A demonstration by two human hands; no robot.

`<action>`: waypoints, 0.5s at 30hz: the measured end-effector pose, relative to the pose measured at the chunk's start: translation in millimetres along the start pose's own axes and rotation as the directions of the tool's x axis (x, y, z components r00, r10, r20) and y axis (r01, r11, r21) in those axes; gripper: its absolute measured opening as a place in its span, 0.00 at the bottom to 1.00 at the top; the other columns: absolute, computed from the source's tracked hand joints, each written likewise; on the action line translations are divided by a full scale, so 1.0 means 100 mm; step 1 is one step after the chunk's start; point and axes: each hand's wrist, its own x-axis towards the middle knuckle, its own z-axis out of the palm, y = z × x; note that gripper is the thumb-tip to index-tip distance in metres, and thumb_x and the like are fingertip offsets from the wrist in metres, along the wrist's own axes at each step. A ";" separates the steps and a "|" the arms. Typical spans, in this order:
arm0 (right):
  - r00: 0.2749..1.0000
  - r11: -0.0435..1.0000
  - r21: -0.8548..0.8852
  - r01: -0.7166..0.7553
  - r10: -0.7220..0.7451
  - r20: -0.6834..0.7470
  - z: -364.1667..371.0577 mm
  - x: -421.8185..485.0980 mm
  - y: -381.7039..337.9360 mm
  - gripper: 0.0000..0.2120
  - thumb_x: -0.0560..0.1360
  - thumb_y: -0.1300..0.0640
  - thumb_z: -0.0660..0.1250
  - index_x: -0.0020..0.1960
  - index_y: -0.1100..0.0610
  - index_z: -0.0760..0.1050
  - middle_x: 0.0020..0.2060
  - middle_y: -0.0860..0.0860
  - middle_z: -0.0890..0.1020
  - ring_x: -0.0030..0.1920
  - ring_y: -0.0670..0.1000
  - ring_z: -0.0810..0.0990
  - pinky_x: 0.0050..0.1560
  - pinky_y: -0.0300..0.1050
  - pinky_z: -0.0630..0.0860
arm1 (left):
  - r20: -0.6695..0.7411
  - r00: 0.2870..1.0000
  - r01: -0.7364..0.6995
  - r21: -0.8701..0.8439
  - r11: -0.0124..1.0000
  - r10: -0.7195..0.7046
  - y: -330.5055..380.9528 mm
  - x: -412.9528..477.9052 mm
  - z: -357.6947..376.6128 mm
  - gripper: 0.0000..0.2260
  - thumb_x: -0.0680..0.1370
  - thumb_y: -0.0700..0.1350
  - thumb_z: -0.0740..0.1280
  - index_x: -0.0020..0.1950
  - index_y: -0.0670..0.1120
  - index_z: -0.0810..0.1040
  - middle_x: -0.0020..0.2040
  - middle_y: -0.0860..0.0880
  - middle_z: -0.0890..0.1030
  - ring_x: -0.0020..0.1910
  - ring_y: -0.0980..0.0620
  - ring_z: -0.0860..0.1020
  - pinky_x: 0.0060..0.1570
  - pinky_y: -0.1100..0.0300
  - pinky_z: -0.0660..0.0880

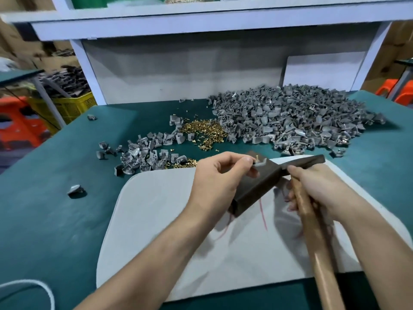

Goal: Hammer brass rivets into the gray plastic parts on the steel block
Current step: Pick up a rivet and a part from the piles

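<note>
A dark steel block [257, 186] lies slanted on the white board [156, 220]. At its far end my left hand [219, 175] pinches a gray plastic part [260, 163], and a brass rivet [257, 157] stands upright in that part. My right hand [312, 186] grips the wooden handle of a hammer [312, 220]; its dark head [306, 161] hovers just right of the part. A heap of loose brass rivets [205, 133] lies beyond the block, with a big pile of gray parts [290, 117] behind it to the right.
A smaller scatter of gray parts [145, 157] lies left of the block, with single strays [76, 190] on the green table [44, 209]. A white shelf frame [201, 25] and back panel close the far side. A white cord [33, 287] loops at bottom left.
</note>
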 end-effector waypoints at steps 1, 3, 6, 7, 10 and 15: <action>1.000 1.000 -0.007 -0.003 0.003 0.002 -0.01 0.03 0.02 0.17 0.79 0.54 0.61 0.42 0.68 0.72 0.23 0.62 0.77 0.19 0.58 0.76 0.20 0.44 0.73 | 0.024 1.000 -0.007 0.043 0.999 0.006 0.05 0.05 0.03 0.09 0.77 0.43 0.68 0.37 0.49 0.83 0.32 0.55 0.83 0.31 0.62 0.78 0.29 0.72 0.71; 1.000 1.000 -0.016 0.008 -0.008 -0.008 -0.03 0.07 0.02 0.17 0.78 0.54 0.63 0.40 0.69 0.73 0.23 0.62 0.77 0.22 0.60 0.77 0.24 0.53 0.77 | 0.055 0.997 -0.057 0.119 0.991 0.050 0.19 0.30 0.12 0.08 0.78 0.46 0.67 0.41 0.51 0.84 0.35 0.57 0.83 0.34 0.65 0.78 0.33 0.74 0.71; 0.998 0.998 -0.049 0.051 -0.053 -0.045 -0.04 0.05 0.02 0.19 0.77 0.54 0.65 0.35 0.68 0.75 0.26 0.63 0.79 0.25 0.62 0.79 0.31 0.59 0.80 | 0.064 0.998 -0.006 0.419 0.908 -0.023 0.28 0.99 0.13 0.19 0.82 0.53 0.59 0.70 0.47 0.73 0.62 0.51 0.80 0.58 0.56 0.77 0.59 0.64 0.70; 0.996 0.995 -0.080 0.054 -0.060 -0.064 -0.03 0.05 0.03 0.19 0.76 0.53 0.65 0.36 0.68 0.76 0.27 0.64 0.80 0.26 0.63 0.80 0.33 0.59 0.80 | 0.041 0.997 0.036 0.544 0.839 -0.070 0.25 1.19 0.01 0.22 0.82 0.53 0.58 0.75 0.46 0.65 0.70 0.47 0.73 0.63 0.51 0.74 0.64 0.59 0.68; 0.993 0.987 -0.152 0.051 -0.067 -0.101 0.04 0.06 0.06 0.19 0.76 0.51 0.66 0.39 0.67 0.75 0.25 0.62 0.80 0.23 0.63 0.80 0.28 0.54 0.79 | -0.042 0.991 0.107 0.825 0.555 -0.130 0.00 1.42 -0.67 0.22 0.81 0.46 0.61 0.75 0.45 0.64 0.69 0.42 0.73 0.52 0.45 0.78 0.55 0.57 0.74; 0.980 0.951 -0.292 0.100 -0.145 -0.139 0.09 0.05 0.03 0.20 0.76 0.50 0.64 0.38 0.66 0.76 0.33 0.64 0.81 0.23 0.61 0.80 0.30 0.59 0.80 | -0.023 0.985 0.082 0.935 0.345 -0.170 -0.46 1.22 -1.37 0.18 0.80 0.45 0.64 0.70 0.47 0.73 0.63 0.43 0.78 0.56 0.43 0.77 0.54 0.57 0.73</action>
